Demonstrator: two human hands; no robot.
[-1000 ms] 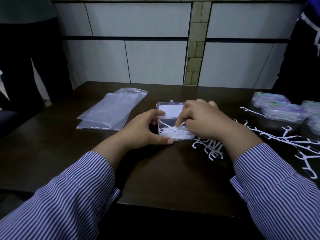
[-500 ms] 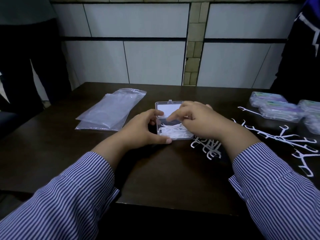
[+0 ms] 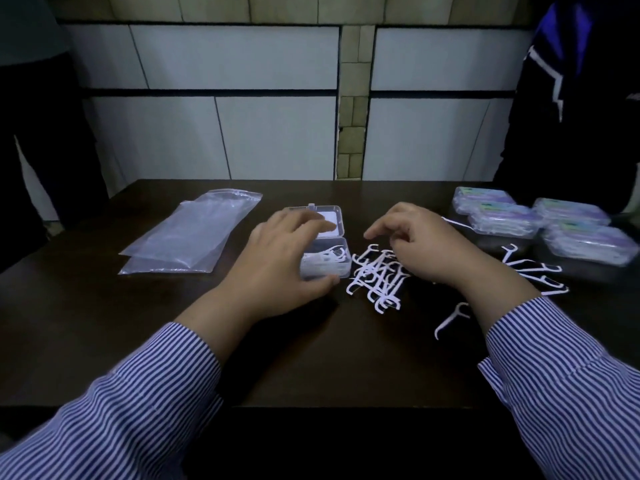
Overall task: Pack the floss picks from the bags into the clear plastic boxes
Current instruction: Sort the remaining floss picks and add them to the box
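Note:
A clear plastic box (image 3: 327, 270) lies open on the dark table (image 3: 138, 323), its lid (image 3: 334, 216) flat behind the tray, with white floss picks inside. My left hand (image 3: 280, 261) spans it, thumb against the front wall and fingers over the lid. To the right of the box lies a pile of loose floss picks (image 3: 377, 282). My right hand (image 3: 426, 244) hovers over this pile, fingers loosely curled down, nothing visibly held. More picks (image 3: 533, 268) lie scattered further right, and a single pick (image 3: 450, 318) lies by my right wrist.
Two flat, clear plastic bags (image 3: 190, 233) lie left of the box. Several filled, closed boxes (image 3: 502, 216) are grouped at the back right. People stand at the far left (image 3: 34, 133) and far right (image 3: 581, 98). The table's front edge (image 3: 311, 407) is close to me.
My right hand has left the box and moved right over the loose pile. My left hand's fingers have stretched further over the lid. The camera view has shifted slightly.

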